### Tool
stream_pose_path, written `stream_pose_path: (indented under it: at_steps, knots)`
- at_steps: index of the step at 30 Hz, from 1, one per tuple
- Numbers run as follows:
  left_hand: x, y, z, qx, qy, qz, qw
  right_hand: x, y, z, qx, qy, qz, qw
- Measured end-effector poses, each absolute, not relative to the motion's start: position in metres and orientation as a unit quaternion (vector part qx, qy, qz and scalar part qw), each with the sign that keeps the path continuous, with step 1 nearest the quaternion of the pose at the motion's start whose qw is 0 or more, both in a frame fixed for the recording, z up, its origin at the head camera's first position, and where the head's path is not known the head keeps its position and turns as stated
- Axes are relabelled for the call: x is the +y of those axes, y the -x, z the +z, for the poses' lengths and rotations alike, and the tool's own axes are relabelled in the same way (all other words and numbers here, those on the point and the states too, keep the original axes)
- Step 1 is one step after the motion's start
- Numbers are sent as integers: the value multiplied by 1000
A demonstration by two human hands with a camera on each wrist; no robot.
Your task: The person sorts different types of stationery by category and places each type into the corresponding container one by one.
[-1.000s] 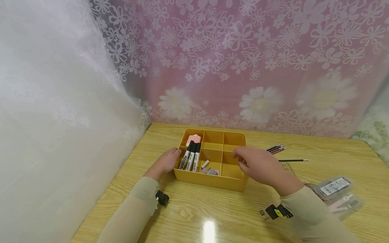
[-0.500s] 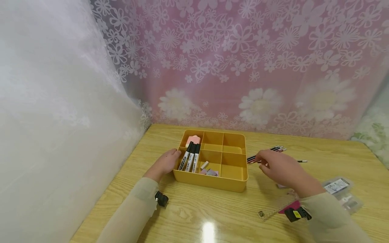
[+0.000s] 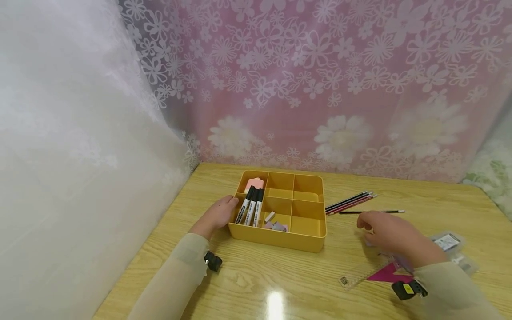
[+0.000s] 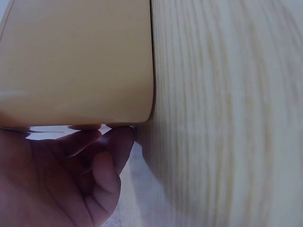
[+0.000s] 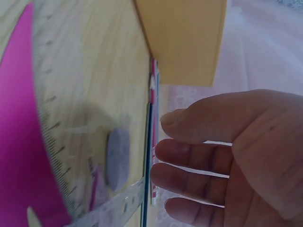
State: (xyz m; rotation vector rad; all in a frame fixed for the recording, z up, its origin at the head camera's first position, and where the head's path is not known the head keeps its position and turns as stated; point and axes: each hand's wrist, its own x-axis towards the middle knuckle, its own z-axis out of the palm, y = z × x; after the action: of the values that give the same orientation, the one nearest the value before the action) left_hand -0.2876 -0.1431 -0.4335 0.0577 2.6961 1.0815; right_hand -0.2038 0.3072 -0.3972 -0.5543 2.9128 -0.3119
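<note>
A yellow six-compartment organizer box [image 3: 276,240] stands on the table. At its left side rests my left hand [image 3: 218,213]; the left wrist view has bent fingers [image 4: 106,172] against the outer wall. Three black-capped markers [image 3: 253,208] lie in the front left compartment, with small erasers [image 3: 276,226] beside them in the middle one. To the right of the box my right hand [image 3: 390,233] hovers with loosely bent fingers and nothing between them. Below it, the right wrist view shows a greyish eraser [image 5: 117,158] on the table, mostly hidden in the head view.
Several pencils [image 3: 350,203] lie right of the box, one pencil [image 3: 394,211] apart from the bunch. Nearer are a clear ruler [image 3: 352,276] and a magenta set square [image 3: 384,273]. Clear plastic cases [image 3: 448,241] lie partly behind the right forearm. A pink item [image 3: 254,182] fills the back left compartment.
My right hand has moved from over the box's front right compartment to the right, past the pencils, uncovering them. My left hand and the box stay nearly in place.
</note>
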Motion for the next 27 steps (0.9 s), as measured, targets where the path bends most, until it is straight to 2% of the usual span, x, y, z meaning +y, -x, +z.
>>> stream_pose_path:
  at_steps: [8, 27]
  knots:
    - [-143, 288, -433, 921, -19, 369, 121, 315, 204, -408, 973, 169, -114, 112]
    - [-144, 288, -433, 924, -25, 363, 114, 317, 199, -417, 974, 174, -97, 103]
